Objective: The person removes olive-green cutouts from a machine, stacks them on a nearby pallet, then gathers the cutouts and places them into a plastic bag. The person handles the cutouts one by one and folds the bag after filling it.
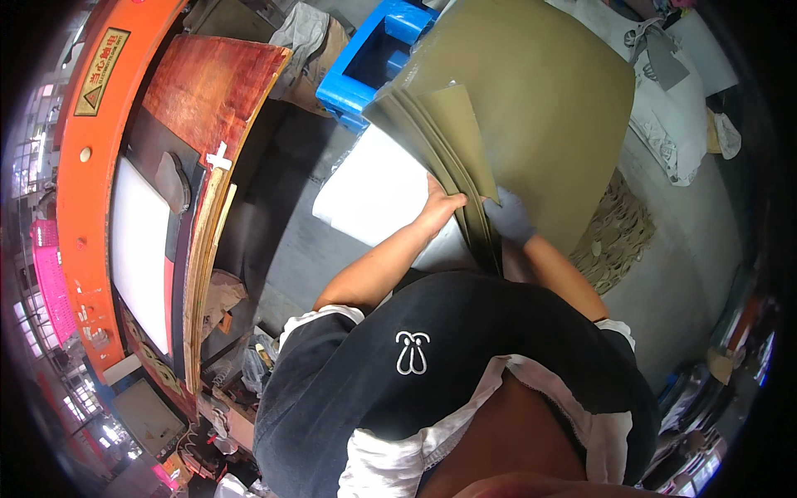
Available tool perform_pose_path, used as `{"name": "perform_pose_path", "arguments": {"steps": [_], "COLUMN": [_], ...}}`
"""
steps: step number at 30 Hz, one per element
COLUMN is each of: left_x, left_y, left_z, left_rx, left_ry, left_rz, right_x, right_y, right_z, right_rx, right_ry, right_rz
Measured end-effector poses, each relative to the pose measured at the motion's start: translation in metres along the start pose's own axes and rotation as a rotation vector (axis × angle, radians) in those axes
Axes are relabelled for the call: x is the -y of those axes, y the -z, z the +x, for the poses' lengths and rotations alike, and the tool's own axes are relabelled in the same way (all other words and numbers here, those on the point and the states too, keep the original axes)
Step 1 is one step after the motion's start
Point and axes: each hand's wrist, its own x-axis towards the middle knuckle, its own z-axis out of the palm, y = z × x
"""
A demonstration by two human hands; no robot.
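A stack of large olive-green sheets (548, 108) lies before me, its near-left edges lifted and fanned into several layers. My left hand (438, 209), bare, is closed on the near edges of these layers, thumb on top. Just right of it, my right hand (508, 216) in a grey glove pinches the edge of an upper olive-green sheet with a turned-up corner. The gloved fingertips are partly hidden by the sheet. Beneath the raised edges, a white sheet (374, 187) sticks out to the left.
A blue plastic frame (344, 87) stands at the far left of the stack. Further left is an orange machine (87, 183) with a reddish board (212, 87) and a white panel (137, 249). Cut olive scrap (614, 236) lies right, near white sacking (677, 124).
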Motion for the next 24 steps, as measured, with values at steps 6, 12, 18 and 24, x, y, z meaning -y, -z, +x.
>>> {"name": "perform_pose_path", "arguments": {"steps": [6, 12, 18, 24], "left_x": [0.014, 0.027, 0.037, 0.065], "left_y": [0.006, 0.011, 0.018, 0.045], "left_z": [0.009, 0.022, -0.003, -0.023], "left_rx": [-0.093, -0.091, -0.062, -0.118], "left_ry": [-0.045, -0.032, -0.125, -0.102], "left_rz": [0.107, 0.156, 0.043, -0.218], "right_x": [-0.017, -0.026, -0.027, -0.028], "right_y": [-0.003, -0.005, 0.005, -0.002], "right_z": [0.001, 0.005, 0.000, 0.001], "right_rx": [-0.036, -0.062, -0.022, -0.061], "right_ry": [-0.021, -0.023, -0.123, -0.081], "right_rz": [-0.027, -0.003, -0.051, -0.046]}}
